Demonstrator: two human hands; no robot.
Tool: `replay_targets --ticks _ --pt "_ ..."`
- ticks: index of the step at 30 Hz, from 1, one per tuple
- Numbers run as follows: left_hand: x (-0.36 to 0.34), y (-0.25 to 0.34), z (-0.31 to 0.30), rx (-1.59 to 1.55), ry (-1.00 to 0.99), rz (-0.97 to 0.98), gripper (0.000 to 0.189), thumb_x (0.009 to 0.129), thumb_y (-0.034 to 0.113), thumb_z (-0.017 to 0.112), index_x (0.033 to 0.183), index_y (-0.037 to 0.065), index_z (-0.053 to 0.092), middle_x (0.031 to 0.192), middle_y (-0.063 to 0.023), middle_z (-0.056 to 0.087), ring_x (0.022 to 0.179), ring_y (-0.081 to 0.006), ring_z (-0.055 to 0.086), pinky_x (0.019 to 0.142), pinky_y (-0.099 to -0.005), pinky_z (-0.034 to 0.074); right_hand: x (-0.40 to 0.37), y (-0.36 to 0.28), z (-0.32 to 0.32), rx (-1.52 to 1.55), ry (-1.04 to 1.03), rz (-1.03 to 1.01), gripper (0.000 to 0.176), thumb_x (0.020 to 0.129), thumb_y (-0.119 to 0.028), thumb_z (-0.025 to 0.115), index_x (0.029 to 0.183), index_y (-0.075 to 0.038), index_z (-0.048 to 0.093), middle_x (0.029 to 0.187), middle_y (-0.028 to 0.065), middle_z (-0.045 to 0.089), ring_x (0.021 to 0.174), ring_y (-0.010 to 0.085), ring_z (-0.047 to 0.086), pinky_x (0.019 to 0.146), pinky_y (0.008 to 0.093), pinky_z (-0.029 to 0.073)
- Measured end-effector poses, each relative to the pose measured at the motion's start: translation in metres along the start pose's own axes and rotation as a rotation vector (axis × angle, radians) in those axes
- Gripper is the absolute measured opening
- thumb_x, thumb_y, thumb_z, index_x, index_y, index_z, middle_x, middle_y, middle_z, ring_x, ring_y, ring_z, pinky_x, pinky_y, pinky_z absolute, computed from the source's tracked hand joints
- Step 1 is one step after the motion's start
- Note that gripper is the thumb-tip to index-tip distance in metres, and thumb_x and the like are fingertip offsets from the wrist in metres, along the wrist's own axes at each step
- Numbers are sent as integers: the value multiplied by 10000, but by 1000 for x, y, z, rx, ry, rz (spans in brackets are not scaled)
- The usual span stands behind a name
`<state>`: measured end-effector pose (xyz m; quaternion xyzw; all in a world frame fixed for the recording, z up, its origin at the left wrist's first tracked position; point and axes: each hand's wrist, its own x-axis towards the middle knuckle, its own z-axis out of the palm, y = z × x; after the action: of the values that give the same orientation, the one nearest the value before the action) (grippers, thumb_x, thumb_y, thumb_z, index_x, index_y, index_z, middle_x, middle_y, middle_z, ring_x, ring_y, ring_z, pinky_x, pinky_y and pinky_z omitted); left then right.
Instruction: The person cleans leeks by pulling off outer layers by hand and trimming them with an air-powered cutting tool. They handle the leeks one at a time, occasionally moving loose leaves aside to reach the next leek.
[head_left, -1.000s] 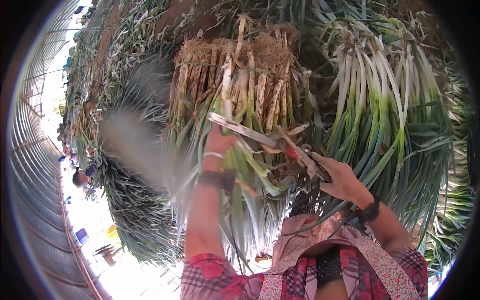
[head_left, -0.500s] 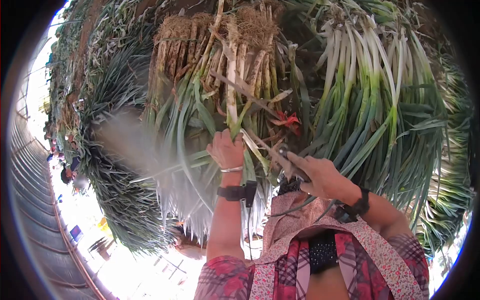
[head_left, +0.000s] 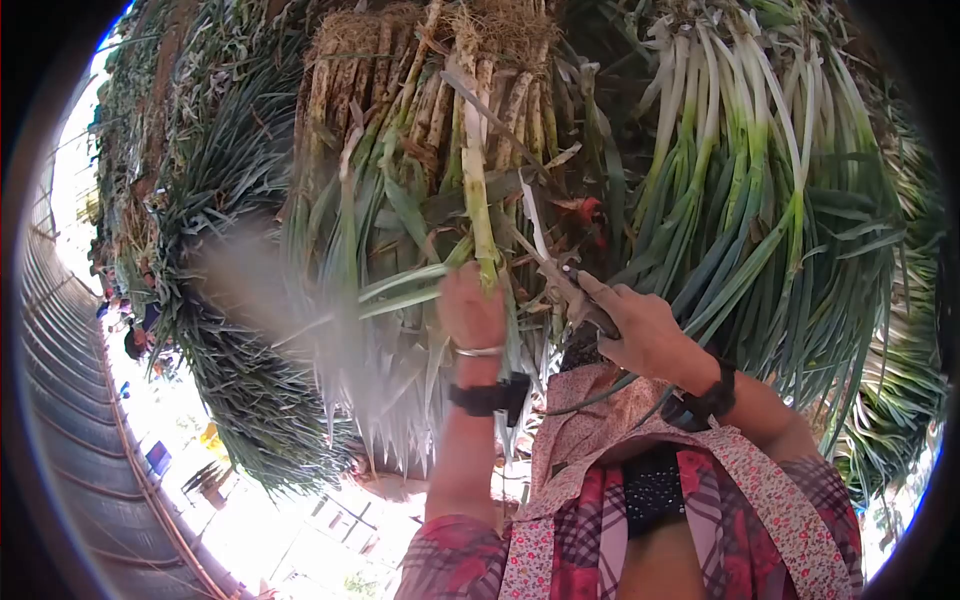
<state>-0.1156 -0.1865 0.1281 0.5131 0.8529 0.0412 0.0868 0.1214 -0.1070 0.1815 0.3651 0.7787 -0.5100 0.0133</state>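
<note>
My left hand (head_left: 472,305), blurred, is closed around the green end of a thick green onion (head_left: 474,175). Its pale shank points up and away, toward the root ends of a pile of unpeeled green onions (head_left: 385,95) with brown, dirty skins. To the right, my right hand (head_left: 640,325) is closed on a bundle of dry, brownish leaf strips (head_left: 562,285). A small dark, shiny tip shows at its thumb; I cannot make out what it belongs to. A pale, curled strip stands up from that hand, beside the held onion.
Peeled white-and-green onions (head_left: 715,130) lie in a heap at right. More dark green leaves (head_left: 265,400) are stacked at left. A blurry smear covers the left middle. Something red (head_left: 585,210) lies among the leaves. A floral apron (head_left: 585,410) covers my lap.
My left hand has moved slightly right and down with the onion. The pale strip above my right hand now stands more upright. My right hand has shifted little.
</note>
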Motion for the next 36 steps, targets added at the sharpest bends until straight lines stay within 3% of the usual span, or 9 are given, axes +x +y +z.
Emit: replay_targets --ticks 5,14,21,27,30,32,33,35,36 --pt "2 29 29 121 44 -220 405 676 275 722 967 48 557 966 -140 511 910 -342 521 737 -471 407 -15 -7 1 -42 -221 22 822 695 -205 665 1428 -135 301 889 173 558 741 379 590 642 458 478" --pt "1 29 -3 18 34 -260 322 606 278 722 779 69 549 885 -129 502 870 -342 515 707 -463 371 18 -2 0 -1 63 -1 813 681 -187 660 1414 -110 317 883 169 551 758 364 586 640 458 479" --pt "-30 27 -24 145 88 -118 277 550 225 688 745 59 582 842 -120 483 880 -338 477 752 -461 359 23 -4 2 17 86 -38 803 684 -188 656 1410 -104 323 883 170 551 752 367 584 648 452 476" --pt "-52 5 -30 81 13 23 303 641 293 719 750 41 590 840 -135 569 884 -359 529 940 -540 307 66 -1 -1 -33 173 -48 788 682 -187 658 1399 -86 346 862 171 554 747 369 583 647 451 472" --pt "-58 -4 -34 -101 -249 -106 276 642 222 680 794 28 554 946 -203 612 914 -399 565 891 -538 367 88 1 0 -41 204 -52 770 685 -181 658 1390 -82 364 853 174 557 748 362 585 650 446 471" --pt "-59 -10 -38 -446 -372 -359 268 726 198 678 885 23 552 892 -144 638 806 -319 619 759 -407 482 99 -1 -2 -61 219 -76 765 688 -180 656 1389 -84 367 855 176 559 745 360 586 651 445 470" --pt "-63 -16 -34 -442 -372 -358 268 726 198 678 885 23 552 892 -144 638 806 -319 619 759 -407 482 104 -3 -1 -79 231 -96 759 692 -180 655 1389 -85 370 857 177 561 742 359 588 651 443 470" --pt "-68 -28 -25 -999 -403 -488 233 810 140 620 996 29 534 848 -73 616 708 -191 610 614 -289 491 111 -6 -1 -77 211 -115 757 696 -179 654 1391 -88 368 860 180 562 738 359 587 655 443 469" --pt "-70 -28 -25 -995 -403 -489 233 810 140 620 996 29 534 848 -73 616 708 -191 610 614 -289 491 114 -7 0 -81 191 -130 755 700 -178 653 1393 -91 366 863 182 563 735 360 586 658 443 469"
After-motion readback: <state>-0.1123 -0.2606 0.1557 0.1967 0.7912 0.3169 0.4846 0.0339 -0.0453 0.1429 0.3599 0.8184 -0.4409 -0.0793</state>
